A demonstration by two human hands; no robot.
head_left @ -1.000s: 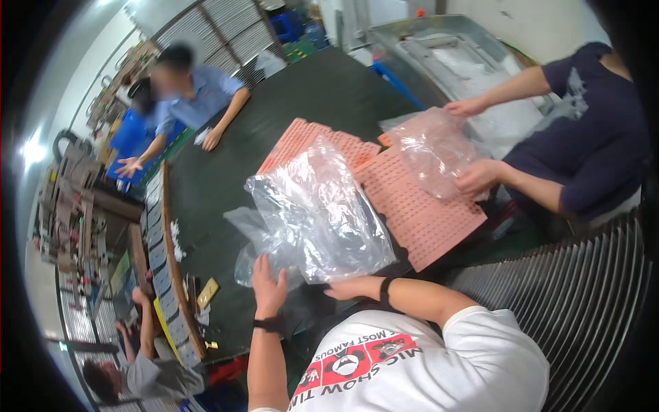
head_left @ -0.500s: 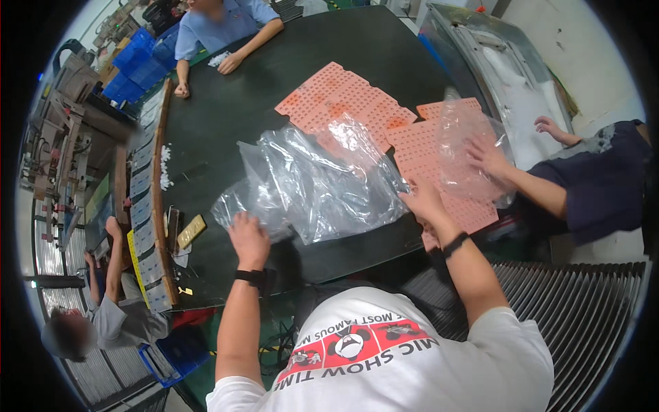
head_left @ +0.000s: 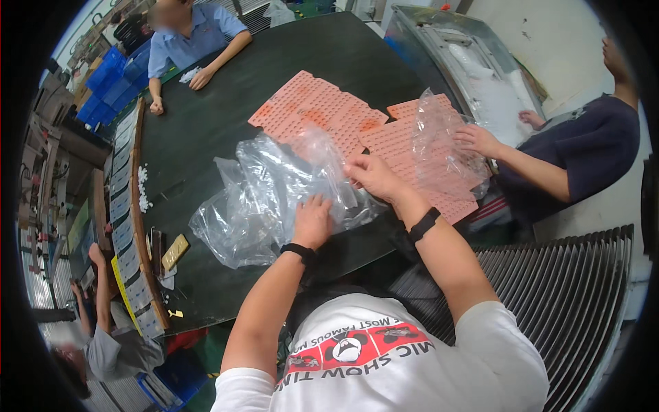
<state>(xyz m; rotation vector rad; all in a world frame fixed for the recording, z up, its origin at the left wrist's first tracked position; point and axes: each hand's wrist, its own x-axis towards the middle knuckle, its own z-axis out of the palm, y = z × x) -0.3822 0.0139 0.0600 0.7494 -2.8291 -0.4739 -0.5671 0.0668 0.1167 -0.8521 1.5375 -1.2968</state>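
Note:
A large, crumpled clear plastic bag lies spread over the dark table in front of me. My left hand rests on its near side with the fingers stretched over the film. At the bag's right side, my right hand has its fingertips closed on a raised fold of the film. Beyond the bag, and partly under it, lies a pink perforated sheet. More pink sheets lie to the right, partly covered by a second clear plastic bag, where a co-worker's hand rests.
The dark table has a wooden edge strip on its left, with white bits and a yellow block beside it. A person in blue sits across. A clear-walled bin stands far right; a ribbed grey surface is near right.
My left hand has moved right, from the bag's left end to its near middle. My right hand has shifted left and lifted a fold. The whole view has turned slightly.

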